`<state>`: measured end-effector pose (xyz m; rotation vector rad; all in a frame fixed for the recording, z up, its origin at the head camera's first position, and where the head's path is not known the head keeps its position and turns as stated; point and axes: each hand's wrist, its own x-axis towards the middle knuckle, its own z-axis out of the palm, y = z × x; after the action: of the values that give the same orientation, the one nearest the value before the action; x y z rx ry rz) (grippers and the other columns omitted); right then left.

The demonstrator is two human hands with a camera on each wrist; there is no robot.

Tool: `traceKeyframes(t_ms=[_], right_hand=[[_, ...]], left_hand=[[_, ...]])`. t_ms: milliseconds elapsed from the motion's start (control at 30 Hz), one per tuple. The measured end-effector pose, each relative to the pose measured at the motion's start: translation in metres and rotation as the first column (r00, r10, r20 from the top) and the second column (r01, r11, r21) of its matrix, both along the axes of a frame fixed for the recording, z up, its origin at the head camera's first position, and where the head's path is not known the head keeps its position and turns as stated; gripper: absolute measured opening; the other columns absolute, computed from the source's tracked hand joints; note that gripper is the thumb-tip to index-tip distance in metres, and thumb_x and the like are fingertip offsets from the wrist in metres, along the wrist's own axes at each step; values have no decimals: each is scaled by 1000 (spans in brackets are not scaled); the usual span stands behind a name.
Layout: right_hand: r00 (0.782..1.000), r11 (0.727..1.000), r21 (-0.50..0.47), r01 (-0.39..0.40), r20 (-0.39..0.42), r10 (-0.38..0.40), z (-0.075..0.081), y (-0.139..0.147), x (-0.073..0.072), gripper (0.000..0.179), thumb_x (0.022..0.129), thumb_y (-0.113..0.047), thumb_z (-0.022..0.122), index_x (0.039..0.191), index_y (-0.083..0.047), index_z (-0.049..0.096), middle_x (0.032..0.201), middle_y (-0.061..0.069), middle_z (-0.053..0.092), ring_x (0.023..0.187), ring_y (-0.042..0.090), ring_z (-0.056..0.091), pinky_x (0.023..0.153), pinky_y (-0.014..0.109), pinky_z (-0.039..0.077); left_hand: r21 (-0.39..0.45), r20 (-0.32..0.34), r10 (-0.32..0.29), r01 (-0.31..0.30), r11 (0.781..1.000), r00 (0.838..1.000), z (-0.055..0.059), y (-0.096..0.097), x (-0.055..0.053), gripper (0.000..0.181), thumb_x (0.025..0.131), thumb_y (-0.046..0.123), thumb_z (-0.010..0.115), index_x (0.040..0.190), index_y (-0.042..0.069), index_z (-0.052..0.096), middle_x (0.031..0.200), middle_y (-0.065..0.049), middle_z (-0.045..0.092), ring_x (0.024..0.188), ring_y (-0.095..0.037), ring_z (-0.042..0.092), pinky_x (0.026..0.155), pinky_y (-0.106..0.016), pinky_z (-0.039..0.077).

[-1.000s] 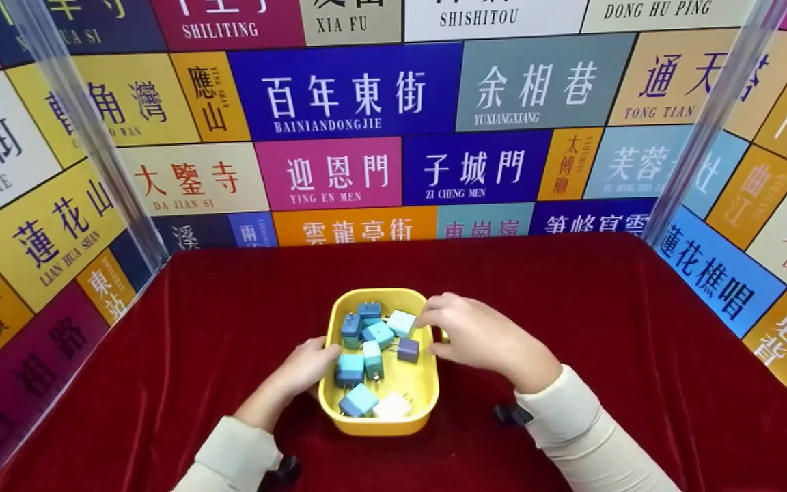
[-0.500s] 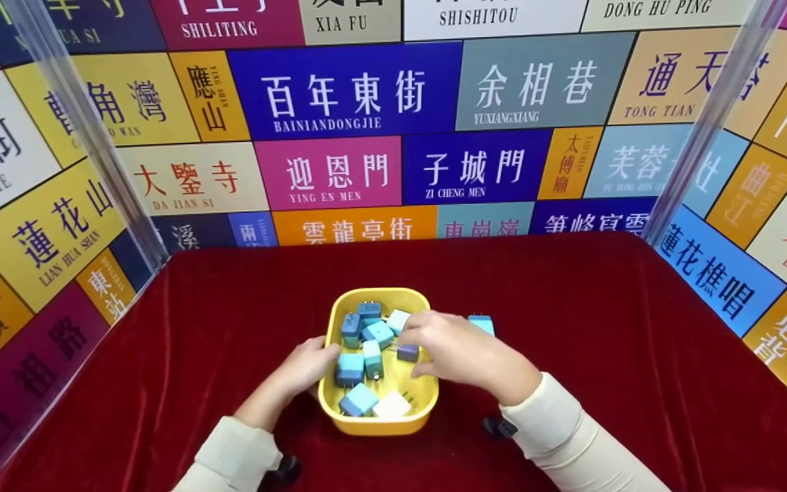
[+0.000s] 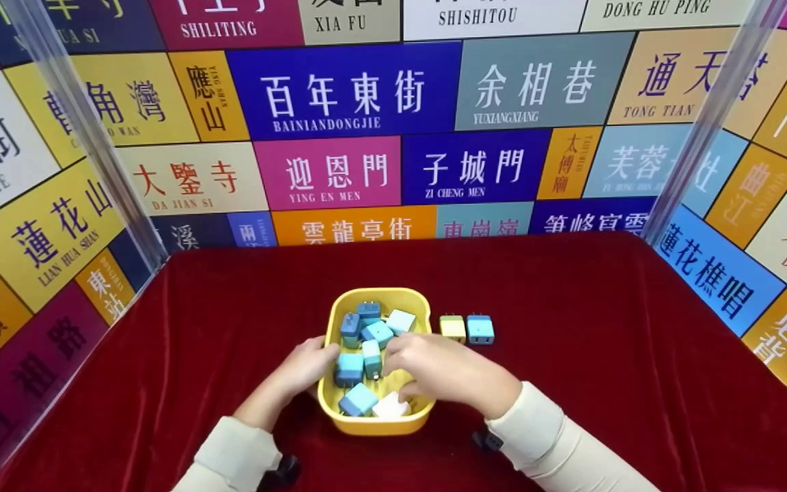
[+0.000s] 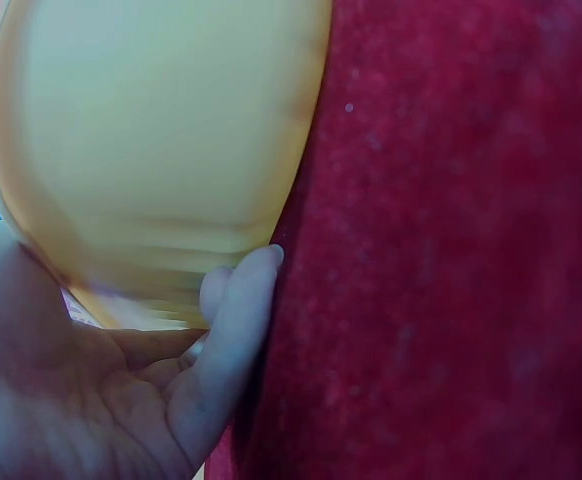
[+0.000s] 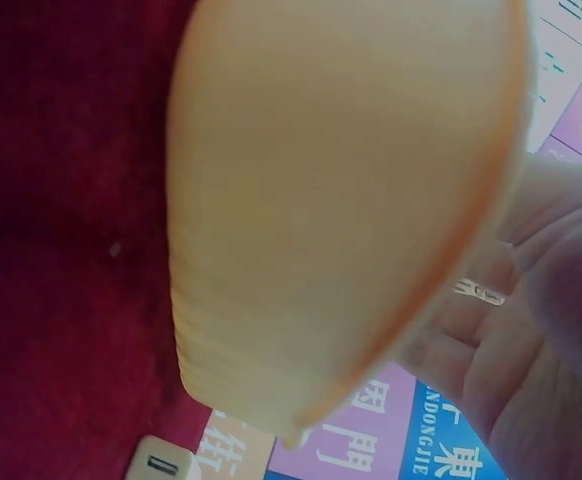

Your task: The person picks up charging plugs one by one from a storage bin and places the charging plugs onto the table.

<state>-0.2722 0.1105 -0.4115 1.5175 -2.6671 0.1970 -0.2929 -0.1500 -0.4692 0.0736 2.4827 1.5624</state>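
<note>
A yellow basket (image 3: 347, 429) holds several cube-shaped phone chargers, among them a white charger (image 3: 388, 406) near the front, a pale blue charger (image 3: 401, 321) and a two-tone blue charger (image 3: 359, 400). My left hand (image 3: 308, 365) grips the basket's left side, thumb at the rim; in the left wrist view its fingers (image 4: 236, 340) press against the basket's outer wall. Over the right rim, my right hand (image 3: 438, 369) reaches inside with bent fingers, thumb close to the white charger. Whatever lies under that palm is hidden, and I cannot tell whether the fingers pinch a charger.
Outside the basket, to its right, a yellow charger (image 3: 453, 328) and a light blue charger (image 3: 480, 329) stand side by side on the red cloth (image 3: 571, 301). Panels printed with place names (image 3: 346, 89) wall off the back and both sides.
My right hand has moved from the basket's right rim leftward and toward the front, into the basket. It now covers the purple charger and uncovers two chargers outside. My left hand stays still.
</note>
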Motion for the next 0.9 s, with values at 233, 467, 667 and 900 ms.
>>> traceKeyframes(t_ms=[233, 467, 667, 900], right_hand=[[999, 999, 15, -49, -2, 50, -6, -5, 1, 20, 83, -19, 93, 101, -13, 84, 100, 0, 74, 94, 11, 64, 81, 20, 57], [997, 998, 59, -15, 77, 10, -9, -7, 1, 11, 84, -16, 92, 93, -16, 85, 94, -7, 78, 86, 5, 65, 76, 16, 55], [996, 996, 84, 32, 83, -39, -8, -8, 2, 9, 86, -12, 89, 92, -17, 85, 90, -9, 78, 79, 4, 60, 69, 15, 51], [994, 994, 81, 68, -95, -60, -10, -6, 3, 21, 85, 4, 79, 86, -16, 83, 83, -6, 73, 73, 7, 58, 61, 17, 47]], left_hand=[[-6, -6, -5, 5, 1000, 1000, 1, 0, 0, 46, 100, 21, 47, 134, -4, 64, 93, -14, 73, 76, -30, 77, 60, -43, 65], [-22, -13, 7, -7, 1000, 1000, 2, 0, 1, 46, 99, 21, 48, 133, -5, 64, 96, -14, 73, 76, -29, 77, 61, -42, 65], [-30, -6, 11, -12, 999, 1000, 1, 0, 0, 46, 100, 22, 48, 134, -4, 65, 96, -14, 73, 77, -28, 77, 62, -42, 66], [-31, -9, 11, -12, 999, 1000, 1, 1, 0, 46, 99, 21, 48, 133, -4, 65, 97, -14, 73, 76, -28, 77, 61, -42, 65]])
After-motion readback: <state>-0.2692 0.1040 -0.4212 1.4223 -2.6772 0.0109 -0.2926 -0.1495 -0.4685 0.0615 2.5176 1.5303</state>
